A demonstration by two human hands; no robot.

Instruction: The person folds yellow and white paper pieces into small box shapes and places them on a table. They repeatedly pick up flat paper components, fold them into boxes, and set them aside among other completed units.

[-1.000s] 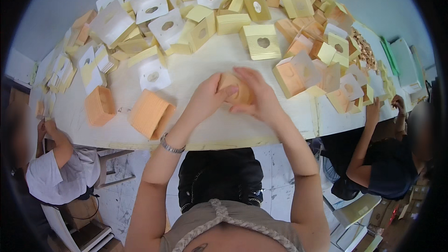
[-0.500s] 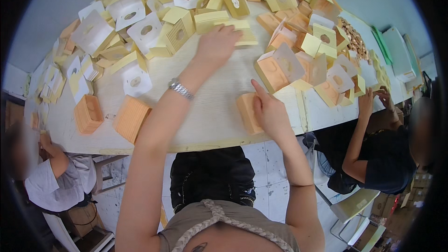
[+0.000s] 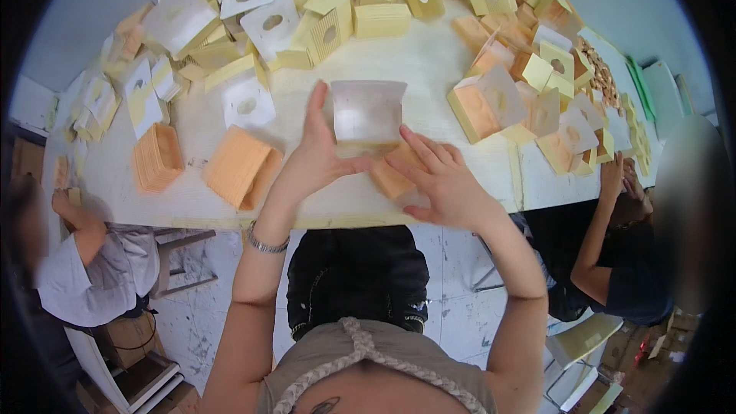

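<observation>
A small carton (image 3: 368, 113) with a white inside stands opened in front of me, its pale yellow lower edge toward me. At its left side is my left hand (image 3: 316, 155), fingers stretched up and thumb spread toward the bottom edge; whether it touches the carton is unclear. My right hand (image 3: 448, 180) has its fingers over an orange insert tray (image 3: 392, 175) and its thumb at the tray's near end. Its fingertips reach the carton's right lower corner. Stacked orange insert trays (image 3: 239, 167) lie left of my left wrist, with another stack (image 3: 157, 157) farther left.
Yellow window cartons (image 3: 330, 34) are heaped along the far side of the table (image 3: 307, 211). At right sit open cartons with orange trays (image 3: 479, 107) and a pile of small brown pieces (image 3: 598, 73). Co-workers sit at left (image 3: 100, 261) and right (image 3: 613, 261).
My left hand has come back from the far cartons, and a carton now stands opened before me. My right hand has shifted slightly left with the orange tray, which has tilted.
</observation>
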